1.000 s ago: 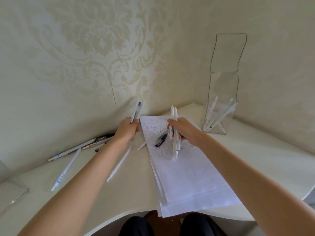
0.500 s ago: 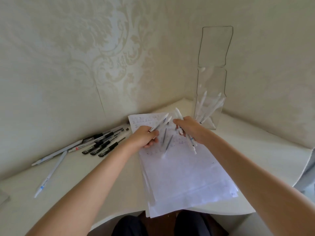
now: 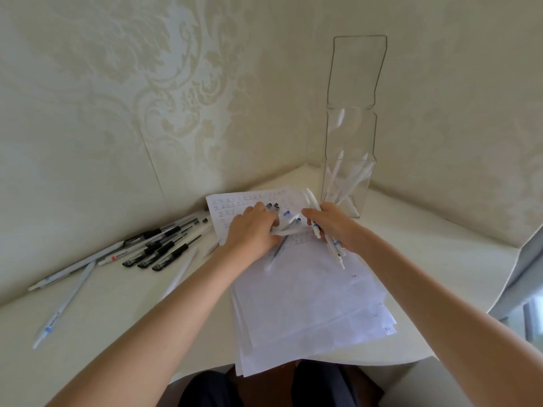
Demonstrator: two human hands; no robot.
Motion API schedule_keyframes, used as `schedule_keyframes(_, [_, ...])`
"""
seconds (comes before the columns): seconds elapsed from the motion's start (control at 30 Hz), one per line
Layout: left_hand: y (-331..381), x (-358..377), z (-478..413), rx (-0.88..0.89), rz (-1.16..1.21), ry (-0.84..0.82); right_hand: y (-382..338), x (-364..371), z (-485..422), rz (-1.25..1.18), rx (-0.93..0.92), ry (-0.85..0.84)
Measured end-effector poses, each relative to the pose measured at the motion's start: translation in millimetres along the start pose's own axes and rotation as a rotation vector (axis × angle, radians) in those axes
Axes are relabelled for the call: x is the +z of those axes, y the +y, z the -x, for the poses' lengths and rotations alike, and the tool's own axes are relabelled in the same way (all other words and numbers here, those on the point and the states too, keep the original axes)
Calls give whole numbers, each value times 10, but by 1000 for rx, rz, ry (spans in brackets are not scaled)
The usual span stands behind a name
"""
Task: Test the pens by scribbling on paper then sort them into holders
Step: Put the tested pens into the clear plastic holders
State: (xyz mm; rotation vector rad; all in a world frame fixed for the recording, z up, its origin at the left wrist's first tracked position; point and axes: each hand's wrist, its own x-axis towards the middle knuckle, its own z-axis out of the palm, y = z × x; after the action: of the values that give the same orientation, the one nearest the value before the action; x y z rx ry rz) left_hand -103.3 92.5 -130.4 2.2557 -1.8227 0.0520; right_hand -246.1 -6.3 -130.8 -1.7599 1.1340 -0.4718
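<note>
Reaching over the far end of a stack of white paper sheets (image 3: 308, 304), both hands work close together. The left grip (image 3: 252, 230) lies knuckles up on the scribbled top sheet, its fingers curled over a small cluster of white pens with dark and blue caps (image 3: 289, 230), whose capped ends poke out past the fingertips; the right grip (image 3: 332, 227) is closed round a bundle of slim white pens (image 3: 336, 254), held aslant, with the upper tips rising above the thumb and the lower ends hanging over the paper; just beyond the right grip, in the corner, stands a tall clear plastic holder (image 3: 358, 71) with several white pens leaning inside it (image 3: 349, 180); the paper stack overhangs the near edge of the cream surface (image 3: 117, 333). To the left, near the wall, a row of black-gripped pens (image 3: 164, 251) lies side by side; further left lie long white pens with blue marks (image 3: 63, 306), apart from the paper; pale damask wallpaper (image 3: 117, 113) covers the walls behind.
</note>
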Motion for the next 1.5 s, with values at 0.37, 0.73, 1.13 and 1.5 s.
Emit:
schedule_keyframes(0.37, [58, 52, -169, -155, 247, -28, 78, -271, 186, -162, -138, 65])
schedule_keyframes(0.73, [344, -383, -584, -300, 1473, 148, -694, -946, 47, -259, -534, 589])
schedule_keyframes(1.13, [704, -617, -1056, -223, 1235, 279, -752, -1279, -392, 95, -364, 590])
schedule_keyframes(1.5, [1126, -635, -1538, -28, 760, 276, -102, -1316, -267, -130, -317, 651])
